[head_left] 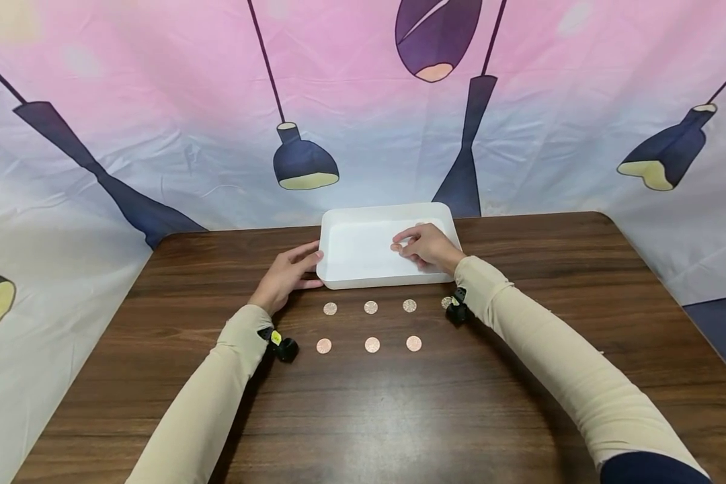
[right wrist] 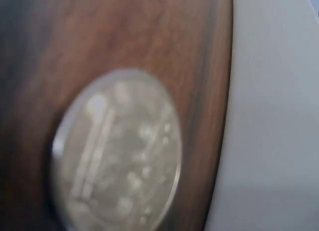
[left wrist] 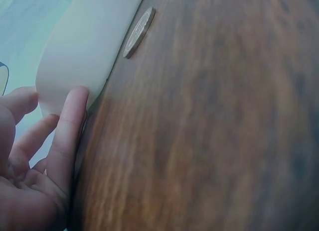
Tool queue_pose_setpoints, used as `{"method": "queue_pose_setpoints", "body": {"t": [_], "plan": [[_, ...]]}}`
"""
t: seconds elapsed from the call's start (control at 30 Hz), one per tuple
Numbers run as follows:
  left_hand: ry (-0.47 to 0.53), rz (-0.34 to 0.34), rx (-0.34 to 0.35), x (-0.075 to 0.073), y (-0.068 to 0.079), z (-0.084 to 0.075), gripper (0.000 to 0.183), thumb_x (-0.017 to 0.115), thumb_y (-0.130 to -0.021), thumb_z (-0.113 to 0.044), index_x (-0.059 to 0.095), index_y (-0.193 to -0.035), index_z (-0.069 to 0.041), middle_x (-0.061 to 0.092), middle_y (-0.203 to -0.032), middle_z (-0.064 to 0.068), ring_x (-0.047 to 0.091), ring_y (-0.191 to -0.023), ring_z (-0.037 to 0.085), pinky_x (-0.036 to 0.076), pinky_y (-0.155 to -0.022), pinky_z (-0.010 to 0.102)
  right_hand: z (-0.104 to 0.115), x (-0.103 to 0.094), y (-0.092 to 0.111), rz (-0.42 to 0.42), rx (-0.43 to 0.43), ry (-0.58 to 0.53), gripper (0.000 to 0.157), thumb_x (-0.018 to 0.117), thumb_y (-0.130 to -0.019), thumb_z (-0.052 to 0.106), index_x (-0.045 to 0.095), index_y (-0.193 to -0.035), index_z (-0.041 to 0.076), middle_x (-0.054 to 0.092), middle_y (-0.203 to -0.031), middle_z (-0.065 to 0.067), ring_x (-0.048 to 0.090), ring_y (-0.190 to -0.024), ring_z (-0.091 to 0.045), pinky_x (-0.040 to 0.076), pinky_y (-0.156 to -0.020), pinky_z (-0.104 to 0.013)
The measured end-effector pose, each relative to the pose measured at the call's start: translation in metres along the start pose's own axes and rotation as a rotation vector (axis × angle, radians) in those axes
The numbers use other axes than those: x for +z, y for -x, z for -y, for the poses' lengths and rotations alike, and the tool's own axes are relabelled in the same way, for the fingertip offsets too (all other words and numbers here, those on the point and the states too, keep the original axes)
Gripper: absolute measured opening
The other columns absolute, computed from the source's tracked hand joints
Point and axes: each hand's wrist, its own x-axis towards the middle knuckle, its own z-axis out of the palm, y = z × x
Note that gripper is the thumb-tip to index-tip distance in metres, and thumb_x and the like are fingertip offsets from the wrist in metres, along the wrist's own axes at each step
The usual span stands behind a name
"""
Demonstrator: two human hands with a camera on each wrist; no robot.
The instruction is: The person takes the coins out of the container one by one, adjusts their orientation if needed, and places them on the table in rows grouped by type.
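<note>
My right hand (head_left: 426, 247) is over the white tray (head_left: 353, 272), pinching a small round coin (head_left: 395, 247) between thumb and fingertips. At the tray's left end, my left hand (head_left: 284, 275) touches the rim and side with spread, fairly straight fingers. In the left wrist view, fingers (left wrist: 65, 136) rest against the tray's pale outer wall (left wrist: 79, 52), and a coin (left wrist: 139, 33) lies near it. Below my right wrist a coin (head_left: 446, 302) is partly covered by the wrist camera. The right wrist view shows a blurred coin (right wrist: 119, 156) close up, the right hand out of sight.
Several coins lie in two rows in front of the tray, among them a far-row coin (head_left: 371, 307) and a near-row coin (head_left: 372, 345). They rest on a dark wooden table (head_left: 363, 430). A lamp-patterned cloth (head_left: 363, 154) hangs behind its back edge.
</note>
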Motion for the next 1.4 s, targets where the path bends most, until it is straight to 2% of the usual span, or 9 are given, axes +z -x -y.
{"method": "queue_pose_setpoints", "body": {"t": [0.27, 0.53, 0.63, 0.77, 0.87, 1.0, 1.17, 1.4], "plan": [[-0.006, -0.002, 0.002, -0.0021, 0.0006, -0.0009, 0.058, 0.061, -0.109, -0.033, 0.043, -0.163, -0.019, 0.051, -0.152, 0.02, 0.06, -0.126, 0.032, 0.062, -0.088, 0.03, 0.0004, 0.0015, -0.0022, 0.048, -0.082, 0.161, 0.025, 0.066, -0.103, 0.006, 0.067, -0.128, 0.006, 0.047, -0.085, -0.005, 0.038, -0.049, -0.01, 0.033, -0.047, -0.024], [-0.003, -0.004, 0.007, -0.0043, 0.0017, 0.0006, 0.058, 0.061, -0.109, -0.033, 0.043, -0.163, -0.018, 0.05, -0.152, 0.02, 0.06, -0.126, 0.031, 0.062, -0.089, 0.03, -0.0014, 0.0042, -0.0054, 0.049, -0.174, 0.336, 0.018, 0.063, -0.104, 0.007, 0.051, -0.118, 0.004, 0.048, -0.103, -0.009, 0.039, -0.052, -0.011, 0.043, -0.052, -0.025], [0.001, -0.009, 0.01, -0.0037, 0.0014, 0.0016, 0.058, 0.061, -0.109, -0.033, 0.043, -0.163, -0.018, 0.051, -0.151, 0.02, 0.061, -0.123, 0.029, 0.062, -0.089, 0.03, -0.0024, 0.0042, -0.0053, 0.049, -0.224, 0.373, 0.021, 0.061, -0.104, 0.006, 0.053, -0.123, 0.005, 0.053, -0.107, -0.011, 0.039, -0.052, -0.012, 0.041, -0.049, -0.026], [0.007, -0.01, 0.011, -0.002, 0.0004, 0.0026, 0.057, 0.061, -0.109, -0.032, 0.044, -0.162, -0.018, 0.052, -0.15, 0.021, 0.063, -0.119, 0.027, 0.062, -0.088, 0.031, -0.0018, 0.0035, -0.0037, 0.055, -0.266, 0.438, 0.028, 0.059, -0.104, 0.008, 0.061, -0.132, 0.006, 0.062, -0.1, -0.01, 0.04, -0.049, -0.01, 0.041, -0.047, -0.026], [0.009, -0.009, 0.008, -0.0009, 0.0, 0.0026, 0.057, 0.061, -0.109, -0.032, 0.044, -0.162, -0.018, 0.052, -0.151, 0.02, 0.062, -0.122, 0.029, 0.062, -0.088, 0.03, -0.002, 0.0033, -0.003, 0.059, -0.256, 0.456, 0.032, 0.06, -0.102, 0.008, 0.065, -0.134, 0.004, 0.065, -0.097, -0.008, 0.042, -0.048, -0.008, 0.042, -0.048, -0.024], [0.008, -0.005, 0.007, -0.0002, 0.0, 0.0018, 0.058, 0.061, -0.109, -0.032, 0.043, -0.163, -0.018, 0.051, -0.153, 0.02, 0.059, -0.129, 0.033, 0.062, -0.088, 0.03, -0.0029, 0.0013, -0.0012, 0.051, -0.235, 0.425, 0.035, 0.061, -0.102, 0.008, 0.068, -0.137, 0.004, 0.059, -0.107, -0.013, 0.045, -0.053, -0.01, 0.043, -0.05, -0.025], [-0.001, 0.0, 0.01, 0.0, -0.0001, 0.0014, 0.058, 0.061, -0.11, -0.033, 0.043, -0.163, -0.018, 0.051, -0.153, 0.02, 0.059, -0.13, 0.034, 0.062, -0.087, 0.029, -0.0044, -0.0028, 0.001, 0.057, -0.249, 0.402, 0.034, 0.061, -0.105, 0.011, 0.07, -0.137, 0.006, 0.053, -0.116, -0.019, 0.044, -0.051, -0.012, 0.044, -0.049, -0.028], [-0.004, -0.002, 0.022, -0.0004, -0.0013, 0.0038, 0.058, 0.06, -0.11, -0.032, 0.043, -0.163, -0.016, 0.052, -0.151, 0.02, 0.062, -0.123, 0.03, 0.062, -0.087, 0.03, -0.0047, -0.0028, -0.0012, 0.052, -0.274, 0.43, 0.032, 0.062, -0.102, 0.008, 0.072, -0.132, 0.006, 0.057, -0.107, -0.017, 0.045, -0.048, -0.009, 0.044, -0.048, -0.026]]}}
